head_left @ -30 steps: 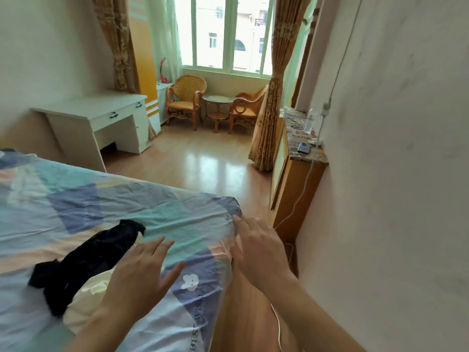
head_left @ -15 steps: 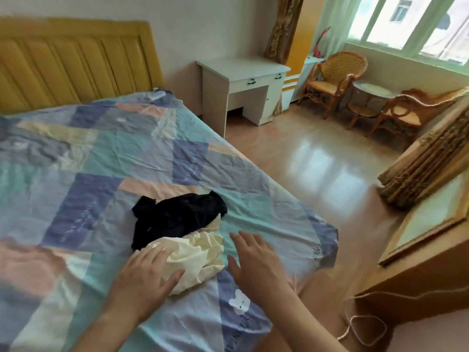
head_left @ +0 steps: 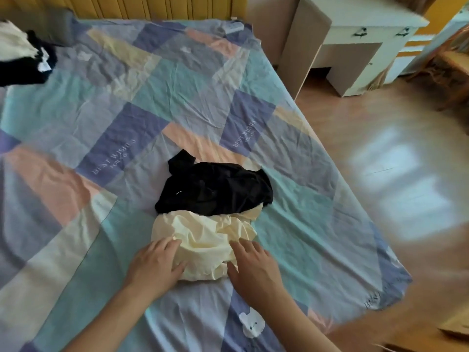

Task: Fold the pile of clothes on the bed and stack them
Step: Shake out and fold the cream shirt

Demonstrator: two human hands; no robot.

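A crumpled cream garment [head_left: 203,240] lies on the patchwork bedsheet [head_left: 121,138] near the bed's foot. A crumpled black garment [head_left: 215,191] lies just beyond it, overlapping its far edge. My left hand [head_left: 156,268] rests with straight fingers on the cream garment's left side. My right hand [head_left: 251,270] touches its right side, fingers spread. Neither hand grips the cloth.
More black and white clothing [head_left: 22,57] lies at the far left near the yellow headboard [head_left: 152,6]. A white desk [head_left: 355,41] stands right of the bed. Wooden floor [head_left: 396,174] runs along the bed's right edge.
The view has swung left and down from the window to the bed. Both hands moved forward onto the cream garment, one on each side.
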